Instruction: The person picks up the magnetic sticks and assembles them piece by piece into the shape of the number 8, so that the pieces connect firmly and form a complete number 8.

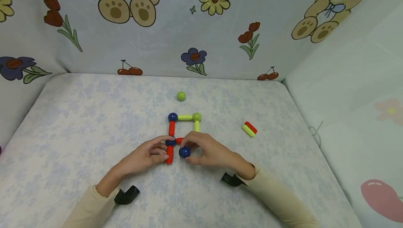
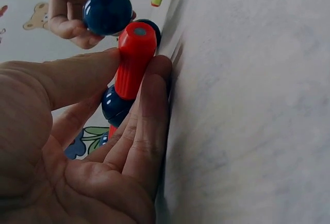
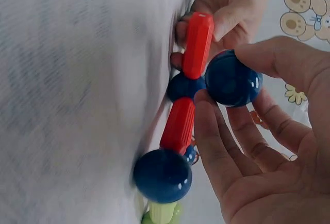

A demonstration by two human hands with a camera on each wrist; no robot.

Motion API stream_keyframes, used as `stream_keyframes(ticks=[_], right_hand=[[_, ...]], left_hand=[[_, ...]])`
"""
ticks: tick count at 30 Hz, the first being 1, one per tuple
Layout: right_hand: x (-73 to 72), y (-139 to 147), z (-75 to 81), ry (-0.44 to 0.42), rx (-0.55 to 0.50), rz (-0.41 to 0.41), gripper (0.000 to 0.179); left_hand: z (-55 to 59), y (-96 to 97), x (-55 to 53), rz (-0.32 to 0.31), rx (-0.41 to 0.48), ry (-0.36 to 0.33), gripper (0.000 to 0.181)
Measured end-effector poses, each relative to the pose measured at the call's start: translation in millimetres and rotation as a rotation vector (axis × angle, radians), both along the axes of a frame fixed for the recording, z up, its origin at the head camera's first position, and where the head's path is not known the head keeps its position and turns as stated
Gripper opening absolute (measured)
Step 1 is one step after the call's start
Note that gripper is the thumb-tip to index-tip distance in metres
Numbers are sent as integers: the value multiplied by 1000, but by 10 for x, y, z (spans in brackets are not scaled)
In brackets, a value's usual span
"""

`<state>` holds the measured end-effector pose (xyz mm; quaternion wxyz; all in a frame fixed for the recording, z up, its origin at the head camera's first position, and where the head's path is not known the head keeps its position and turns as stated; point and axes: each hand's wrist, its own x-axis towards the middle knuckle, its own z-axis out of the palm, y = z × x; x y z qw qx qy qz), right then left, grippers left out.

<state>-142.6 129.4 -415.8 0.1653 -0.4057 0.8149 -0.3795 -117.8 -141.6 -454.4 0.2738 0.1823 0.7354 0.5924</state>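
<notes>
In the head view, rods and balls of a magnetic building set form a flat square with one red magnetic rod jutting toward me. My left hand pinches this rod between thumb and fingers; its near end shows a grey disc. The rod's far end meets a blue ball at a corner. Just right of the rod, my right hand holds a loose blue ball in its fingertips. Another blue corner ball shows in the right wrist view, hidden by my right hand from above.
Beyond the square lies a loose green ball. To the right, a red rod and a yellow-green rod lie side by side. The square's far side has a blue ball, a yellow-green rod and a green ball.
</notes>
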Motion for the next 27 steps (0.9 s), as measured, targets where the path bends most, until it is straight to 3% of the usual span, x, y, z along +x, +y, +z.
stream_keyframes(ticks=[13, 27], right_hand=[[163, -215, -30, 8, 10, 119, 30], [243, -291, -90, 82, 80, 125, 30]], left_hand=[[-47, -26, -45, -31, 13, 44, 54], [-61, -23, -56, -34, 5, 56, 55]])
